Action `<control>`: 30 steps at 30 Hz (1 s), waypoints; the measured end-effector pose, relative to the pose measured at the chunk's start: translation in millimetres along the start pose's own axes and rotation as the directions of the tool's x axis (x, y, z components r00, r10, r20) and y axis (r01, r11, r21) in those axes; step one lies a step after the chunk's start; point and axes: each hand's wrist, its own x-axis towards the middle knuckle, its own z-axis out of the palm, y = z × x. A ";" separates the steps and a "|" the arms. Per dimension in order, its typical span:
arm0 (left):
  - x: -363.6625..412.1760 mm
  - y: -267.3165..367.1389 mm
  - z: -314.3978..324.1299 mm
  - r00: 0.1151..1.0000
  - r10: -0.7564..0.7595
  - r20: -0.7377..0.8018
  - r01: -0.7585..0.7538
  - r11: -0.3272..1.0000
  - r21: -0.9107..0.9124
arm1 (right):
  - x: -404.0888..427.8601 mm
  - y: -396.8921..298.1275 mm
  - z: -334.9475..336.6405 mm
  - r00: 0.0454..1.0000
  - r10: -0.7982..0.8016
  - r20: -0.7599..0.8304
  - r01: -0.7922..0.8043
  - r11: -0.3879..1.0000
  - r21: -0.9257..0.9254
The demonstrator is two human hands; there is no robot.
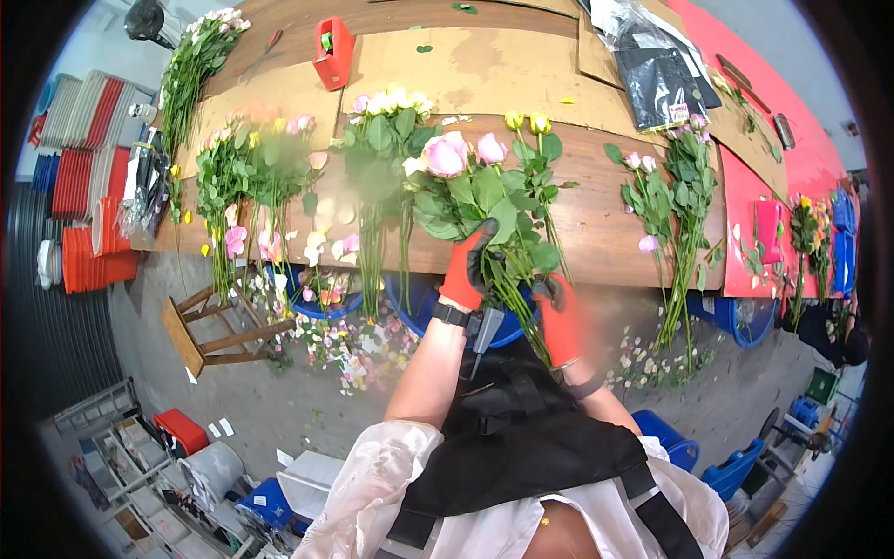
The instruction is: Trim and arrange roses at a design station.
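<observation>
My left hand point(469, 265), in a red and black work glove, is closed around the upper stems of a bunch of roses point(447, 155) with pink and pale heads and green leaves. My right hand point(557, 311), in a matching glove, grips the lower stems of the same bunch near the table edge. Just beyond, yellow roses point(539, 124) lie on the wooden table point(587, 237). White and pink roses point(398, 101) lie to the left of the bunch, and a bundle of pale pink roses point(688, 175) is on the right, its stems past the edge.
Cardboard sheets point(517, 77) cover the table's far part, with a red tape dispenser point(333, 52) and a plastic-wrapped dark package point(653, 84). Blue tubs point(412, 318) stand below the near edge. A wooden stool point(185, 335) and scattered petals point(356, 353) are on the floor. A person works far right.
</observation>
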 end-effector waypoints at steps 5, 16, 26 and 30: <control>-20.8 12.1 18.8 1.000 -0.007 -0.013 0.008 0.997 0.072 | 4.2 -15.1 -4.1 0.999 -0.040 0.033 0.036 0.993 0.111; -29.7 22.3 18.8 0.998 0.041 0.049 -0.046 0.994 0.103 | 14.0 -36.9 -30.3 0.847 0.135 0.514 -0.377 0.834 0.403; -46.7 13.2 18.9 0.987 0.021 0.159 -0.074 0.939 0.337 | 23.4 -43.0 -11.3 0.913 0.050 0.405 -0.149 0.965 0.217; -54.1 17.3 21.5 0.983 0.045 0.179 -0.134 0.841 0.525 | 16.8 -44.9 -15.6 0.928 -0.016 0.372 0.000 0.999 0.043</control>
